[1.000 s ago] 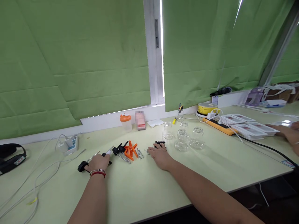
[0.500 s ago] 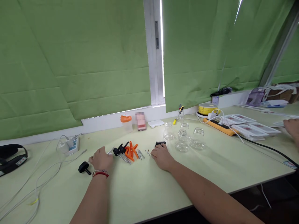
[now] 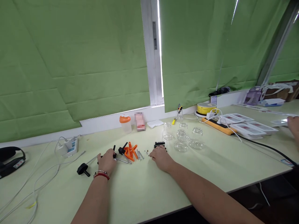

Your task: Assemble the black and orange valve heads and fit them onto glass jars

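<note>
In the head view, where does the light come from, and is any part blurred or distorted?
Head view: daylight glares through a thin gap between the green blinds; the table is evenly lit, with only soft shadows beside the left hand and right hand; a pink item at the sill is blurred out; the window frame leans, a wide-angle distortion.

A long pale-green laminate table (image 3: 144,193) runs beneath the window. Near its middle lie black-knobbed metal pins (image 3: 82,169), orange plastic clips (image 3: 130,151), short silver screws (image 3: 140,154) and a small black ribbed block (image 3: 159,144), with clear glass jars (image 3: 181,141) standing just to their right. A white power strip (image 3: 70,145) and a black headset (image 3: 10,158) lie towards the left end, and flat white trays (image 3: 247,127) lie at the far right.
</note>
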{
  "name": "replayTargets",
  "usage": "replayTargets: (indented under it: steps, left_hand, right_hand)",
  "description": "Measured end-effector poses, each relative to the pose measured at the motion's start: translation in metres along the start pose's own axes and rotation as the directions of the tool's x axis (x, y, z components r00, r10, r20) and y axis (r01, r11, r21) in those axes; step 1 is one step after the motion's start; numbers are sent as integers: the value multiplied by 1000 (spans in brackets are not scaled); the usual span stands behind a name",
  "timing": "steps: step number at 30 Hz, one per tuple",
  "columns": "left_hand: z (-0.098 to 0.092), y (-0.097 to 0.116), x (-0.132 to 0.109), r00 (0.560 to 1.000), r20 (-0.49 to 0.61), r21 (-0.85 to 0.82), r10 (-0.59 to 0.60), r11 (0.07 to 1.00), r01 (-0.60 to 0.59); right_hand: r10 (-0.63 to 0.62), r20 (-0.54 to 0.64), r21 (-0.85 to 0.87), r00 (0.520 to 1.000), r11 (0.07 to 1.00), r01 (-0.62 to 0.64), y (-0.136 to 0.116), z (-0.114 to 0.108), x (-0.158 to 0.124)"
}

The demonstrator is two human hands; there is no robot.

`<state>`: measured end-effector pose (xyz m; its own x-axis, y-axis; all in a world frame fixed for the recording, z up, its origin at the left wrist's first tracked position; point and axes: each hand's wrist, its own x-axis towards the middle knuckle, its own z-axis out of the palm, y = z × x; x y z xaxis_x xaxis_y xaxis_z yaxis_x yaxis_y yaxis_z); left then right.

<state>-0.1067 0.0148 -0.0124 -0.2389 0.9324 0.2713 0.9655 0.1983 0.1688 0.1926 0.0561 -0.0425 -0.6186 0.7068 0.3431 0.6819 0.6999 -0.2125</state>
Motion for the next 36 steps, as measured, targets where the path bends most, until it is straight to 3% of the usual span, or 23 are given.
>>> replayTargets:
  steps: [5, 9, 11, 15, 20, 24, 27, 30, 33, 36]
  left_hand:
    - [-6, 2, -1, 989, -140, -33, -40, 999, 36]
    - [-11, 4, -3, 926, -366, -127, -95, 991, 51]
    - [-11, 6, -4, 910, -403, -167, -100, 985, 35]
    - [-9, 14, -6, 931, -360, -273, -61, 961, -43]
    - [-8, 34, -12, 934, -351, -373, 73, 904, -211]
    - [-8, 50, -21, 927, -333, -473, 175, 819, -325]
    - [-12, 62, -30, 913, -324, -482, 246, 788, -383]
    - [-15, 71, -35, 906, -280, -461, 318, 783, -417]
    - [-16, 75, -37, 904, -210, -425, 372, 798, -427]
    - [-16, 78, -38, 887, -168, -433, 430, 776, -458]
  right_hand:
    - [14, 19, -56, 1000, 998, -13, 2, 4, 1]
    - [20, -2, -69, 1000, 997, -20, 3, 5, 3]
    - [19, -11, -64, 1000, 998, -20, 3, 5, 3]
    - [23, -14, -38, 1000, 999, -24, 4, 6, 3]
    - [20, -16, 0, 1000, 1000, -20, 2, 3, 3]
    - [39, -125, 145, 991, 989, -21, -7, -9, 1]
    - [84, -313, 421, 946, 905, 59, -16, -20, -4]
    - [212, -441, 578, 872, 811, 95, -22, -27, -9]
    - [322, -437, 667, 840, 743, 62, -23, -28, -11]
    - [301, -372, 695, 878, 718, 48, -22, -28, -11]
